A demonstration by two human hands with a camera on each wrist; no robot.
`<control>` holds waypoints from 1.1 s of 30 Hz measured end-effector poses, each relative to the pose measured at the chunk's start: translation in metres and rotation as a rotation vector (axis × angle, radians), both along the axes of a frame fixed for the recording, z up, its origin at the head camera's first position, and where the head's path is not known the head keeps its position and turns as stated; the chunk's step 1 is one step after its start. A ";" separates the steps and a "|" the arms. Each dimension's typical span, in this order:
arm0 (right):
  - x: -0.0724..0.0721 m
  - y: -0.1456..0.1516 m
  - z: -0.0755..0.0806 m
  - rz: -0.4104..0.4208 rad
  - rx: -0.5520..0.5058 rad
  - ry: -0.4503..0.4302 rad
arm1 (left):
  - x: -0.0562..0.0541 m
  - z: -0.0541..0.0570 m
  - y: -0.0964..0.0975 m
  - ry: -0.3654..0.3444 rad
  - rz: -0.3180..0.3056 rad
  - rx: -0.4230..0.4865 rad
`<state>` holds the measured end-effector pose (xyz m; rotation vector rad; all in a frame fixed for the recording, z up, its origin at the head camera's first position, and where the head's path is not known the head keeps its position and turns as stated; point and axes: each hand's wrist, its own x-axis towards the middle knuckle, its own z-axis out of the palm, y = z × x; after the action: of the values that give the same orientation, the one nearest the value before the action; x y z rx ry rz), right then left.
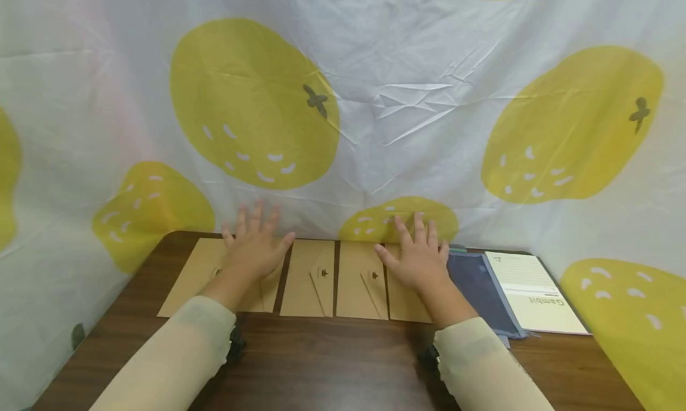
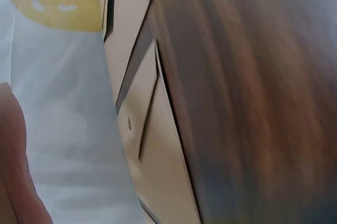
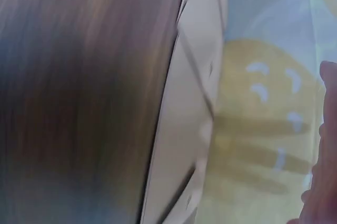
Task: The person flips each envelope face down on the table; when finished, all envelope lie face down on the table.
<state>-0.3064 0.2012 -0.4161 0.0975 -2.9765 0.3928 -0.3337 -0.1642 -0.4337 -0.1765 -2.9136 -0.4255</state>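
Several tan kraft-paper envelopes (image 1: pixel 302 262) lie side by side across the table. A pointed flap and a small dark crown print show on some of them. Over the leftmost envelope (image 1: pixel 184 283) my left hand (image 1: pixel 253 247) is held with its fingers spread, hiding part of it. My right hand (image 1: pixel 420 259), fingers likewise spread, covers part of the rightmost envelope (image 1: pixel 404 298). Neither hand holds anything, and whether they touch the paper cannot be told. In the left wrist view an envelope (image 2: pixel 163 166) lies past the hand's edge; another envelope (image 3: pixel 176 113) shows in the right wrist view.
Right of the envelopes lies a dark blue mesh-like pouch (image 1: pixel 477 286), beside a white notepad (image 1: pixel 536 292) printed "Gambit". The brown wood-grain table (image 1: pixel 332 363) is backed by a white curtain (image 1: pixel 396 53) with large yellow fruit shapes.
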 end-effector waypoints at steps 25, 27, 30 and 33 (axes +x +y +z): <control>0.008 -0.129 -0.006 0.326 -0.254 0.119 | 0.039 -0.005 -0.095 0.000 -0.002 0.388; 0.008 -0.138 -0.009 0.347 -0.294 0.114 | 0.042 -0.008 -0.104 -0.016 0.009 0.410; 0.009 -0.150 -0.011 0.374 -0.371 0.084 | 0.043 -0.010 -0.115 -0.038 0.023 0.439; 0.012 -0.163 -0.012 0.393 -0.467 0.015 | 0.044 -0.009 -0.127 -0.072 0.050 0.449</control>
<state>-0.2949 0.0379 -0.4284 0.6290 -2.7504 1.1076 -0.2893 -0.2908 -0.4431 -0.0210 -2.7916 -1.0751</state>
